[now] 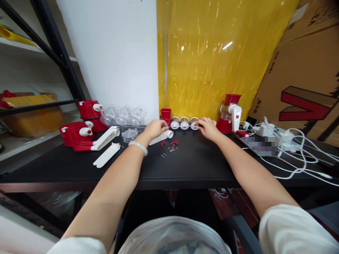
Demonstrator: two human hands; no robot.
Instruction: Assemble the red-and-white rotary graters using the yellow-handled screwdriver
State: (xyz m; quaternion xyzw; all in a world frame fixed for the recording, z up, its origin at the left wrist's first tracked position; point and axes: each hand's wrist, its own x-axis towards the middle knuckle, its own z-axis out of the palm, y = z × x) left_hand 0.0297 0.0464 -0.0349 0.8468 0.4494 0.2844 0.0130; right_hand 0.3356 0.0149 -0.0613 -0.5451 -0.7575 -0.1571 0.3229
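Observation:
A thin, pale metal rod (182,126) with a bit of yellow at its right end spans the gap between my hands; it looks like a screwdriver. My right hand (208,127) pinches the yellow end. At the other end, the fingers of my left hand (156,127) are closed around the tip. Just behind the rod stand several drum graters (184,122) with white rims, beside a red hopper (165,114). Under my left hand lies a white hollow arm piece (161,137). Small red parts (174,143) and loose screws (172,149) lie in front of it.
Red grater bases (75,134), a white crank with red handle (104,137), a white cover (107,155) and clear plastic cups (124,115) are at left. At right stand an assembled rotary grater (230,114), a phone (261,145) and tangled white cables (302,151). A lined bin (174,225) sits below.

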